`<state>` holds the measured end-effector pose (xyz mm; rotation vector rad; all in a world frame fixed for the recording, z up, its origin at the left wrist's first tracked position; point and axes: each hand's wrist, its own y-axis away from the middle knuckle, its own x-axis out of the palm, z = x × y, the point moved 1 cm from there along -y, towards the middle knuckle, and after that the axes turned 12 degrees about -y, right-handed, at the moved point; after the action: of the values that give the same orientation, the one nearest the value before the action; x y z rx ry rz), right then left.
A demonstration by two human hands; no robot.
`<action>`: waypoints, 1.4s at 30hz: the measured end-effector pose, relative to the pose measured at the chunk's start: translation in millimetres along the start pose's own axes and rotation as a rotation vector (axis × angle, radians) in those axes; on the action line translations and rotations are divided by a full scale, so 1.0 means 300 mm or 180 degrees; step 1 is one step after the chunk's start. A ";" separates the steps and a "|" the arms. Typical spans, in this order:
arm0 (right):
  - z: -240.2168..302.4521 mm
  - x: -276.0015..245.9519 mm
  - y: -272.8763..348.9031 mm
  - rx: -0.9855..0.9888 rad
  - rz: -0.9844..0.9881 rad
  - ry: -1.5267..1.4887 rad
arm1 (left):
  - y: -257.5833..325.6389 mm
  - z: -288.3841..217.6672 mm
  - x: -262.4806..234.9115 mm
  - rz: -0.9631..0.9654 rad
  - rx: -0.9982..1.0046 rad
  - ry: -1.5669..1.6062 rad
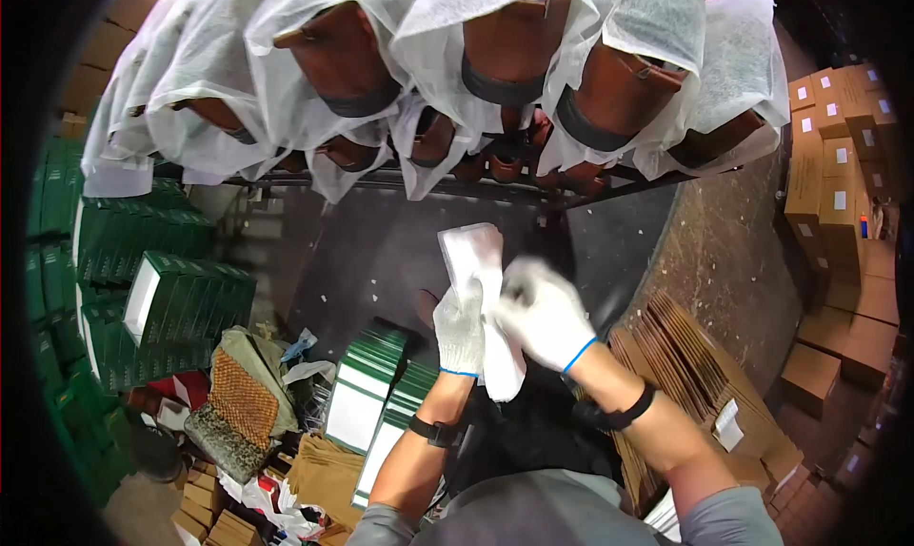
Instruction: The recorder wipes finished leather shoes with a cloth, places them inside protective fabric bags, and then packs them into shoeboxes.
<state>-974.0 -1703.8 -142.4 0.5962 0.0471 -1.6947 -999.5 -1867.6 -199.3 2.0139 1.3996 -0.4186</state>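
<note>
My grey shirt [533,513] lies closest; black bands [434,433] circle both my forearms [405,470], and blue-edged white gloves [564,335] cover my hands; my left hand [460,329] grasps the white bundle [471,249] in front of my body, fingers wrapped about its middle, one end jutting above my grip and the other hanging below; my right hand [545,308] is at the bundle's right side, fingers curled but blurred, so I cannot tell whether they pinch it; to my left stand green-and-white boxes [364,375], to my right leans flattened cardboard [700,394]; beyond the left boxes lies an orange-and-dark mat [243,394]; ahead, brown boots [347,60] hang under white covers [657,18]; off to the right, brown cartons [826,179] rise in stacks.
</note>
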 end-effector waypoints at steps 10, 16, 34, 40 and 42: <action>-0.498 -0.254 -0.323 -0.1135 -0.1443 0.2063 | -0.042 0.190 0.150 0.0091 -0.0413 0.1144; -0.782 -0.421 -0.540 0.0185 -0.1013 0.1938 | -0.101 0.325 0.333 -0.0238 -0.0215 0.0527; -0.363 -0.059 0.244 -0.0664 0.1741 0.1367 | -0.004 0.302 0.346 0.0108 0.0523 -0.0477; -0.357 -0.086 0.228 -0.1002 0.1900 0.1009 | 0.005 0.208 0.323 0.0341 0.1766 -0.1606; -0.353 -0.109 0.182 -0.0701 0.1563 0.1415 | 0.008 0.192 0.304 0.0055 0.1695 -0.1125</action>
<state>-882.6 -1648.9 -204.5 0.7382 0.3711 -1.0451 -956.7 -1841.1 -294.7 2.2070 1.1242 -1.1785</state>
